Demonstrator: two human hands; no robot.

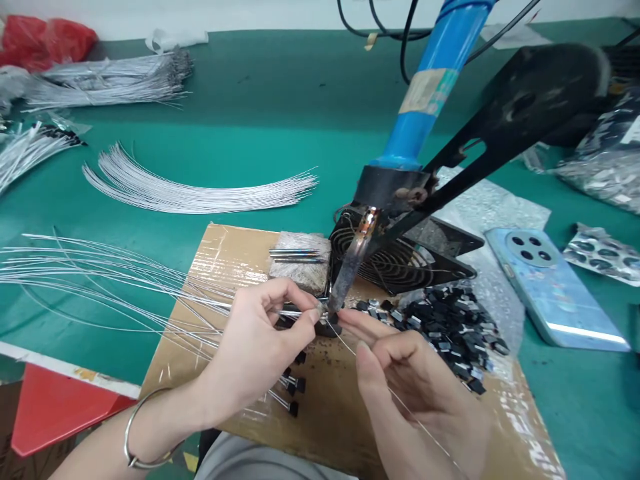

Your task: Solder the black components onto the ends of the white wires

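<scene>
My left hand (pixel 255 347) pinches a thin white wire, its fingertips close beside the tip of a soldering iron (pixel 350 263) clamped in a stand. Between the thumb and fingers of my right hand (pixel 423 383) runs a fine strand of solder wire (pixel 413 417), its end reaching the iron's tip. A small black part (pixel 332 327) sits under the tip, partly hidden by fingers. Loose white wires (pixel 125 273) trail leftward past my left hand. Below it, several wires end in black connectors (pixel 292 407) on the cardboard (pixel 330 413).
A pile of small black parts (pixel 445 327) lies right of the iron, near a blue phone (pixel 555 287). Behind the iron's tip are a black fan (pixel 400 257) and a pale block (pixel 299 275) bearing metal rods. A white wire bundle (pixel 195 197) lies farther back on the green mat.
</scene>
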